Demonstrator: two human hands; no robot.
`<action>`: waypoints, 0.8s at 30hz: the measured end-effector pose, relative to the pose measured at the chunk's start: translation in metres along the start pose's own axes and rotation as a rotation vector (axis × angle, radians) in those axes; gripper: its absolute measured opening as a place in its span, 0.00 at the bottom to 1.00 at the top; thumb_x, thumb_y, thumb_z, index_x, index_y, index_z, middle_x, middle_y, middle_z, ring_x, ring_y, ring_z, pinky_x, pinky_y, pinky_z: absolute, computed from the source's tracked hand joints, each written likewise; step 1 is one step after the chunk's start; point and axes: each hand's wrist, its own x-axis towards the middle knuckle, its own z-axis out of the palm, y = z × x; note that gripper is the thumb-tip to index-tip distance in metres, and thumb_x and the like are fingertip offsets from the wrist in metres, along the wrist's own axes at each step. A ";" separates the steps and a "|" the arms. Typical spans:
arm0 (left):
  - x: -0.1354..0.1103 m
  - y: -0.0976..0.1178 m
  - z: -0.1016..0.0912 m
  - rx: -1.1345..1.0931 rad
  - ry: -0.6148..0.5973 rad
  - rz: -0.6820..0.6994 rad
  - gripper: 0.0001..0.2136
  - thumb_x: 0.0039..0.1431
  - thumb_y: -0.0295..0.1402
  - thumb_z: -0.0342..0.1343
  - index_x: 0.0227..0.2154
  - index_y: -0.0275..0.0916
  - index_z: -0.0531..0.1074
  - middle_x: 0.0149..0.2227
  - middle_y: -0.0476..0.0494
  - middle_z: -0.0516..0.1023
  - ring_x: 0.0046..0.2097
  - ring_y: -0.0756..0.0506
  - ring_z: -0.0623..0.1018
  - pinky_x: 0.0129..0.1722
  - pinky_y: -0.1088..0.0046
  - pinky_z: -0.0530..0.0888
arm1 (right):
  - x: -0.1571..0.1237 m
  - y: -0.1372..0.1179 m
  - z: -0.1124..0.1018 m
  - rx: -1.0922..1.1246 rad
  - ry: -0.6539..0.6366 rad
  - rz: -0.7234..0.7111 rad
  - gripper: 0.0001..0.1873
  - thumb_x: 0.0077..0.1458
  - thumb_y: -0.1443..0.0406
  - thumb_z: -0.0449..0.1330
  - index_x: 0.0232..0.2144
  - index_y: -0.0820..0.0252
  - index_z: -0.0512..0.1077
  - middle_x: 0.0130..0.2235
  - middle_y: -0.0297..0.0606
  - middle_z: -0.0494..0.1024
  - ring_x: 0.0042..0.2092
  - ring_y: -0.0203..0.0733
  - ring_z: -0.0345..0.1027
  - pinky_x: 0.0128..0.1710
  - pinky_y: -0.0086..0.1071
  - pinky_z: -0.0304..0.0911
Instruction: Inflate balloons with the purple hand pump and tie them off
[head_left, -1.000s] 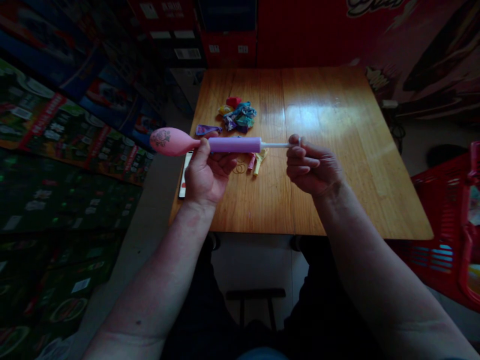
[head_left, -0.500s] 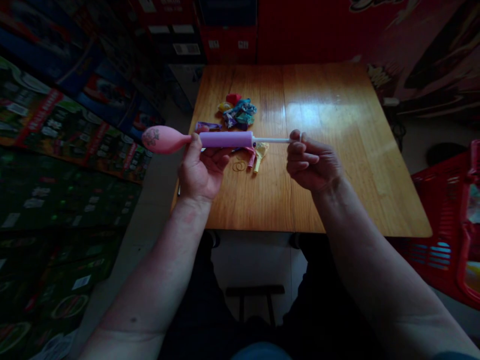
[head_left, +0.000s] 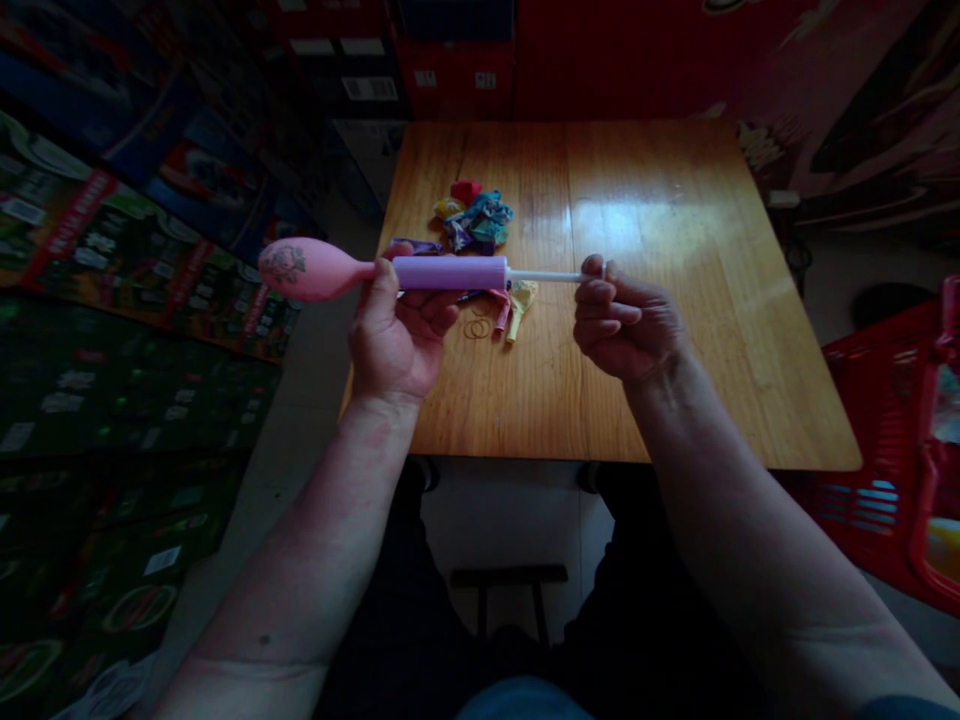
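A purple balloon pump (head_left: 450,273) is held level above the table, its white rod (head_left: 546,276) drawn out to the right. On its left end sits a partly inflated pink balloon (head_left: 315,270) with a dark printed pattern. My left hand (head_left: 401,335) is closed around the pump's left end, thumb at the balloon's neck. My right hand (head_left: 630,320) grips the end of the rod between bent fingers. Beneath the pump, a yellow balloon (head_left: 522,308), a flat pink balloon (head_left: 501,312) and thin rubber bands (head_left: 477,328) lie on the table.
Several crumpled balloons (head_left: 480,218) lie farther back on the wooden table (head_left: 712,380). A red plastic basket (head_left: 877,430) stands at the right. Stacked cartons (head_left: 135,390) line the left side, and a small stool (head_left: 510,577) is below.
The pink balloon has grown larger and reaches farther left. My left hand and the pump's barrel have shifted slightly left; my right hand stays almost in place on the rod.
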 end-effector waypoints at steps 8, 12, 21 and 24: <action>-0.001 -0.009 0.007 -0.014 0.002 -0.093 0.22 0.69 0.50 0.61 0.59 0.45 0.76 0.41 0.41 0.87 0.44 0.39 0.88 0.31 0.74 0.82 | 0.008 0.008 0.001 -0.147 0.012 0.025 0.11 0.74 0.65 0.52 0.38 0.59 0.72 0.26 0.23 0.70 0.18 0.20 0.49 0.21 0.15 0.57; 0.006 -0.002 -0.001 -0.021 0.038 -0.020 0.22 0.69 0.50 0.60 0.61 0.48 0.75 0.42 0.42 0.87 0.45 0.41 0.87 0.32 0.76 0.82 | 0.002 -0.006 -0.012 -0.150 -0.134 -0.020 0.16 0.76 0.63 0.47 0.44 0.57 0.74 0.28 0.24 0.72 0.19 0.20 0.53 0.24 0.16 0.59; -0.005 -0.017 0.008 -0.035 -0.030 -0.102 0.21 0.70 0.50 0.59 0.58 0.45 0.76 0.43 0.42 0.87 0.44 0.40 0.88 0.33 0.74 0.82 | 0.016 0.025 0.000 -0.126 -0.074 0.003 0.06 0.72 0.67 0.54 0.40 0.57 0.71 0.29 0.23 0.74 0.20 0.20 0.52 0.23 0.15 0.60; 0.000 -0.007 0.005 -0.018 0.006 -0.103 0.21 0.69 0.50 0.61 0.58 0.45 0.77 0.43 0.41 0.87 0.46 0.39 0.87 0.33 0.75 0.82 | 0.009 0.011 0.001 -0.161 -0.033 0.030 0.11 0.75 0.66 0.50 0.40 0.57 0.71 0.27 0.22 0.72 0.18 0.19 0.48 0.22 0.14 0.55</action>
